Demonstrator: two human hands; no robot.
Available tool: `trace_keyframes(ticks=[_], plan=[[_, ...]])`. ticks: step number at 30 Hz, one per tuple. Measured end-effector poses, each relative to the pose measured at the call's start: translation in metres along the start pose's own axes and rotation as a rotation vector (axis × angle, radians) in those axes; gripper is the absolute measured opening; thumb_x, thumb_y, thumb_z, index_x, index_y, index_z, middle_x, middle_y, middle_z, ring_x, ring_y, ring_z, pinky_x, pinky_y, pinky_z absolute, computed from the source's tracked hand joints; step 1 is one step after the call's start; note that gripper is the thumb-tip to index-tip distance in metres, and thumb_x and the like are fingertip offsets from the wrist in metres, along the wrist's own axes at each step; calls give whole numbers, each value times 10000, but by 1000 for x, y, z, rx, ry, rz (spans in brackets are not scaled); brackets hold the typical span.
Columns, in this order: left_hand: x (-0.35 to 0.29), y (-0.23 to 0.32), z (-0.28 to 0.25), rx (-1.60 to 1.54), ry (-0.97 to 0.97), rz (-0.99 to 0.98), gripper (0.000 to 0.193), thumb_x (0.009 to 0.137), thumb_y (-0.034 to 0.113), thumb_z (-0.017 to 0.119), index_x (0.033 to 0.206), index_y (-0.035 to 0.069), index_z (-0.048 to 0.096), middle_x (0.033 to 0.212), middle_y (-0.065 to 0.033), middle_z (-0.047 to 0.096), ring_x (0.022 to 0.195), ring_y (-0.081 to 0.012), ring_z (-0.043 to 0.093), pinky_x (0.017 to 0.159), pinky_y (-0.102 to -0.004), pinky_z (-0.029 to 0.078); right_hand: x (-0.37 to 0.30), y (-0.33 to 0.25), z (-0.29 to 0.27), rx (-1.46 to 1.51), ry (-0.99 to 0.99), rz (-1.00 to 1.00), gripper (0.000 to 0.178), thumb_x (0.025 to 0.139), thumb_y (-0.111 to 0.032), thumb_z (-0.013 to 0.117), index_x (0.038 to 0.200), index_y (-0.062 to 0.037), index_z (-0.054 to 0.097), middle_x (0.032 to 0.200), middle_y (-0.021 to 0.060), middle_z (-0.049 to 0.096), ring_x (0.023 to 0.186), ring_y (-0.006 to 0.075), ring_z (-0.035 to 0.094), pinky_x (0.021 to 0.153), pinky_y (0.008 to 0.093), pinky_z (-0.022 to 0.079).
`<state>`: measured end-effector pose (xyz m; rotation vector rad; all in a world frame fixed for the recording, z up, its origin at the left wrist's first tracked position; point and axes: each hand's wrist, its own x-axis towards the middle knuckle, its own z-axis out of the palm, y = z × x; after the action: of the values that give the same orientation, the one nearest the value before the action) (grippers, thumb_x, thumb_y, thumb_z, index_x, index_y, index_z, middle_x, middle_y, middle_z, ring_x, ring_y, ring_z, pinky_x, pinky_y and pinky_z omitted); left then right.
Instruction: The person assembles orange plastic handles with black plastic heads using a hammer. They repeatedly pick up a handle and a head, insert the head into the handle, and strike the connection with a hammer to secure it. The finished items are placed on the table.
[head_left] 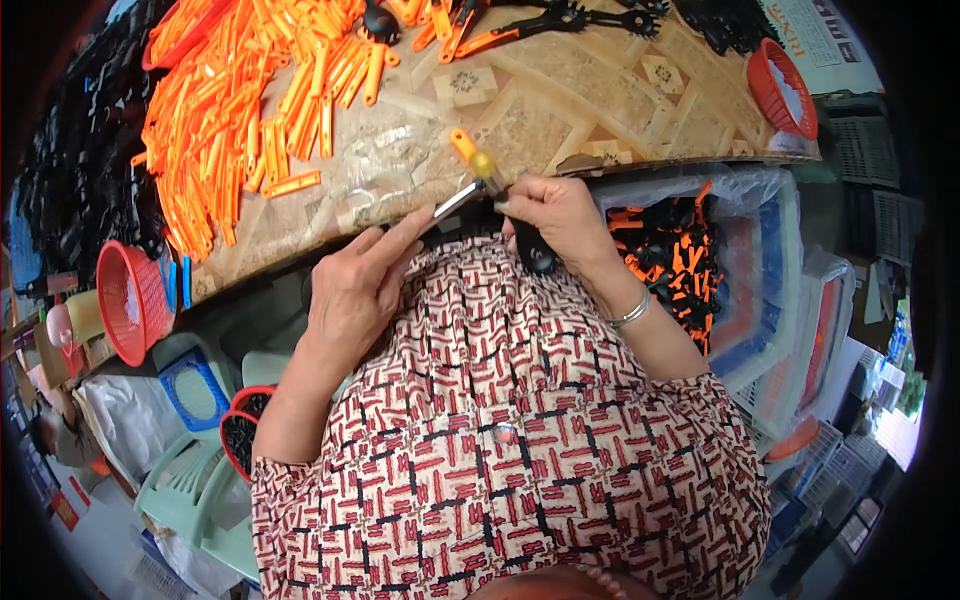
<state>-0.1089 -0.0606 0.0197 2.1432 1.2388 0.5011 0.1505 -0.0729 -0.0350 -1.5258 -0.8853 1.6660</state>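
My left hand [355,290] is closed around the shaft of a small hammer [455,203] with a rounded yellow face. The hammer's head lies right beside the fingers of my right hand [560,215], at the table's near edge. Those fingers are closed on a black kitchen utensil [538,258], whose dark head hangs below my hand over my lap. Just beyond the yellow face an orange handle [462,143] shows; where it meets the black part is hidden by the hammer and my fingers.
A large heap of orange handles [215,140] covers the table's left, with black utensils [570,18] at the far side. Red baskets [130,305] stand at the left and far right. Right of my lap is a plastic-lined crate [755,270] of black-and-orange pieces.
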Motion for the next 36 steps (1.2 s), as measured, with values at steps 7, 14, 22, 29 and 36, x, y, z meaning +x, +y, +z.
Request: trace_keyframes(ticks=[7,14,22,29,36], plan=[[3,-18,-10,-707,317,-213,396,1041,104,561,1434,58,554,818,-2,603,617,-46,502,534,-192,398,-46,-30,-134,-531,-157,-8,251,935,-218,718,780,-20,710,639,-7,637,559,77,591,521,257,460],[24,-24,-10,-896,374,-360,459,995,172,651,1419,31,543,804,24,533,601,-41,473,504,-206,372,-28,-75,-149,-1329,567,-548,235,935,-269,636,1024,-71,727,889,135,714,833,322,677,731,414,509],[48,-25,-34,-675,389,-489,242,945,172,729,1144,35,712,643,88,495,526,-4,402,468,-209,282,119,-108,-82,-1607,507,-1346,221,894,-111,604,1101,-93,678,1030,40,672,1063,210,594,895,388,412],[94,-40,-21,-41,365,-279,299,924,291,743,1070,31,732,749,-35,641,624,-161,561,582,-332,429,76,-93,-49,-1561,289,-1236,150,864,-108,640,1009,-88,670,893,47,635,988,205,596,929,419,380],[127,-53,-9,413,351,-169,393,867,382,761,977,7,715,844,-207,691,826,-399,673,735,-482,512,40,-63,-33,-1411,344,-1214,163,857,-108,665,1018,-80,674,1041,39,672,1122,229,598,1018,465,355]])
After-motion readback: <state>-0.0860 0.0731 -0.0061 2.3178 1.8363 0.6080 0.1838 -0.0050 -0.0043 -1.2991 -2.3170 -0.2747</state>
